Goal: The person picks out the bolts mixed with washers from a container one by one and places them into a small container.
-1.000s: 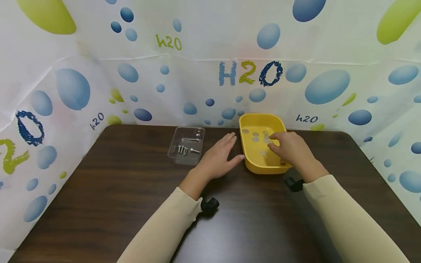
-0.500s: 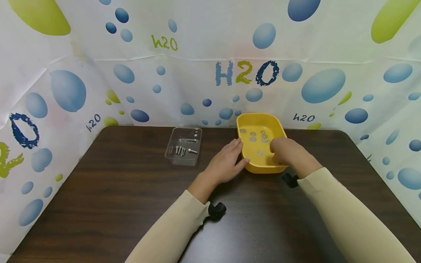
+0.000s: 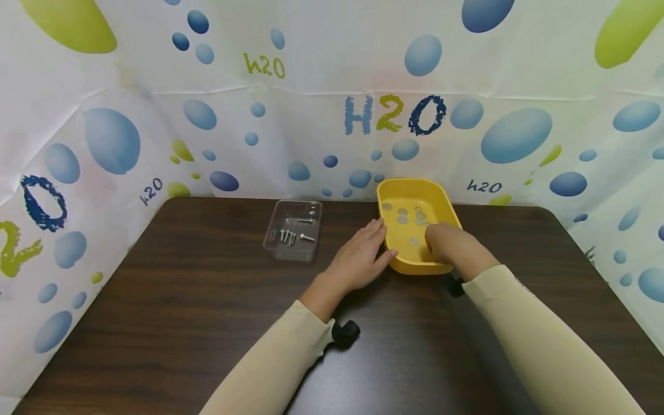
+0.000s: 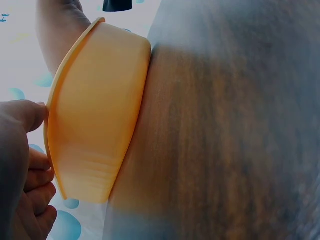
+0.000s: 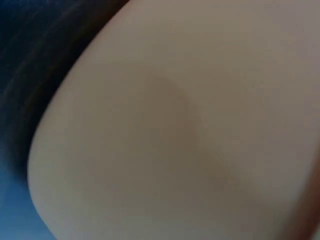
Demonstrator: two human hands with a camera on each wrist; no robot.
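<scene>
Against the left rim of a yellow plastic tray [image 3: 410, 193] rests my left hand [image 3: 358, 256], its fingers extended in the head view. The left wrist view shows the thumb [image 4: 32, 115] touching the rim. Inside the tray's near right part is my right hand [image 3: 453, 248], bent downward. Its fingertips are hidden behind the back of the hand, so whether it holds anything does not show. Several flat silver washers [image 3: 402, 219] lie on the tray's floor, with one washer [image 3: 414, 241] just left of that hand. Blurred tray wall [image 5: 150, 125] fills the right wrist view.
Left of the tray stands a clear plastic box [image 3: 293, 251] with several metal bolts [image 3: 287, 236] in it. Both containers sit near the back edge of a dark wooden table [image 3: 181, 300]. A patterned sheet [image 3: 311, 115] hangs directly behind it.
My left hand has moved right from the table onto the tray's rim. My right hand has gone lower into the tray, its fingertips dropping out of sight. The tray and box look unmoved.
</scene>
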